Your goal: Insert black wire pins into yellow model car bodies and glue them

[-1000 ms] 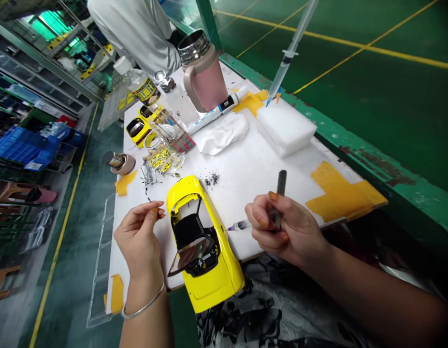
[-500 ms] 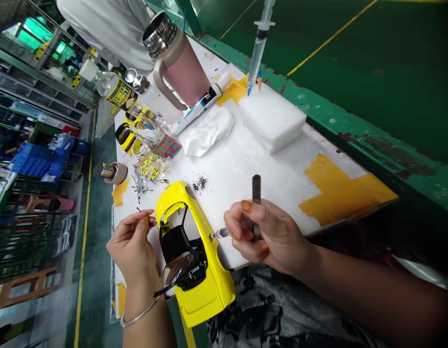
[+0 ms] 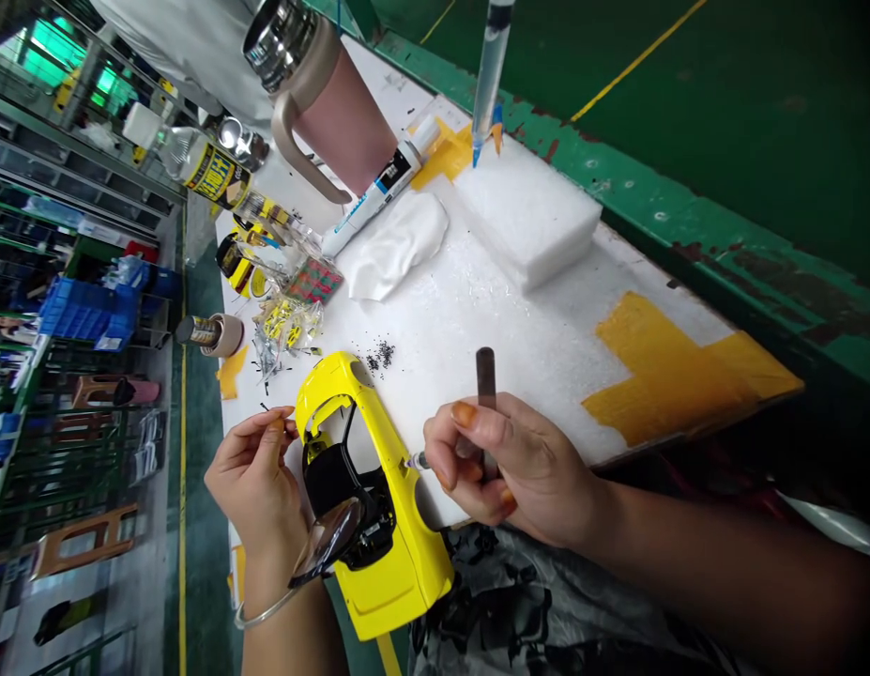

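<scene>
A yellow model car body (image 3: pixel 399 573) with a black interior lies tilted between my hands, over the table's near edge. Its tinted clear window piece (image 3: pixel 328 540) sticks up beside my left wrist. My left hand (image 3: pixel 255 469) is closed, thumb and fingertips pinching a tiny thin black part (image 3: pixel 265 407) next to the upper end of the body. My right hand (image 3: pixel 509 460) is closed around dark metal tweezers (image 3: pixel 486 376), whose blunt end points up. From the same fist a small syringe (image 3: pixel 419 461) points left, its tip at the body's side; the fingers hide most of it.
Tiny black grains (image 3: pixel 382 355) lie beyond the car. Further back are bags of yellow parts (image 3: pixel 290 324), a white cloth (image 3: pixel 399 246), a marker (image 3: pixel 378 192), a pink mug (image 3: pixel 346 122) and a bottle (image 3: pixel 213 174). Another syringe (image 3: pixel 489 84) stands by a white foam block (image 3: pixel 533 211).
The view has shifted slightly. My right hand and the syringe have come a little left, nearer the car body. My left hand keeps its pinch on the small black part.
</scene>
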A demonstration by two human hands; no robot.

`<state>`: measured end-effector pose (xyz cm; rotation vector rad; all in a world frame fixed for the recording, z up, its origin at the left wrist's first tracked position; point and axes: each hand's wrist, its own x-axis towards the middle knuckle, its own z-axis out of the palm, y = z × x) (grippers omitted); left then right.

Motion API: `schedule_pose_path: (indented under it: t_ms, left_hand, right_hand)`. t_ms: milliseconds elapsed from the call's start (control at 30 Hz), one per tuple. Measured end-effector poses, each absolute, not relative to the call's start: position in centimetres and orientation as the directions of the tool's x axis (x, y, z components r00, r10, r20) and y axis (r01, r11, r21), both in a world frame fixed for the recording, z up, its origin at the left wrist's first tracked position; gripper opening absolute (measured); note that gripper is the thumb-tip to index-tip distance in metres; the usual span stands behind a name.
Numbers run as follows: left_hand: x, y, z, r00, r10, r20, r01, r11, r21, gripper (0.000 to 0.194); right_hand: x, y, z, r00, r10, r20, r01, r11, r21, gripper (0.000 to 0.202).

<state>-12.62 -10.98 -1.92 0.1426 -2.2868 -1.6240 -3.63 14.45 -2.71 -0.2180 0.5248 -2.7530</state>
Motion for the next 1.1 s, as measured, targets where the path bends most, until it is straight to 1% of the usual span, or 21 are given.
schedule_pose_path:
  t_ms: [133, 300, 400, 600, 867, 1100]
  left_hand:
    - [-12.68, -10.8, -1.88, -0.937, -0.286, 0.203, 0.1, 0.337, 0.936, 0.011]
    - [-12.96, -10.76, -2.24, -0.911, -0.32, 0.259, 0.15, 0.329, 0.932, 0.017]
    - [-13.03, -10.73, -2.36, -0.908, -0.324, 0.265, 0.157, 0.322, 0.933, 0.02]
    - [-13.01, -10.68, -2.3, -0.908, -0.326, 0.265, 0.161, 0.313, 0.936, 0.021]
    - [-13.05, -10.5, -2.15, -0.901, -0.338, 0.273, 0.162, 0.322, 0.933, 0.02]
    - [-13.05, -10.62, -2.26, -0.9, -0.339, 0.276, 0.161, 0.329, 0.931, 0.02]
  right_hand:
    - [-3.57, 14.56, -2.87, -0.925, -0.358, 0.122, 0.295, -0.884, -0.362, 0.045]
    - [-3.61, 14.5, -2.89, -0.936, -0.336, 0.106, 0.287, -0.902, -0.324, 0.044]
    - [-3.65, 14.41, -2.85, -0.941, -0.317, 0.121, 0.267, -0.912, -0.312, 0.042]
    - [-3.62, 14.32, -2.79, -0.942, -0.32, 0.1, 0.272, -0.903, -0.331, 0.044]
    - [-3.73, 14.23, -2.6, -0.947, -0.294, 0.127, 0.24, -0.914, -0.328, 0.044]
    - [-3.79, 14.34, -2.66, -0.942, -0.312, 0.123, 0.254, -0.904, -0.342, 0.044]
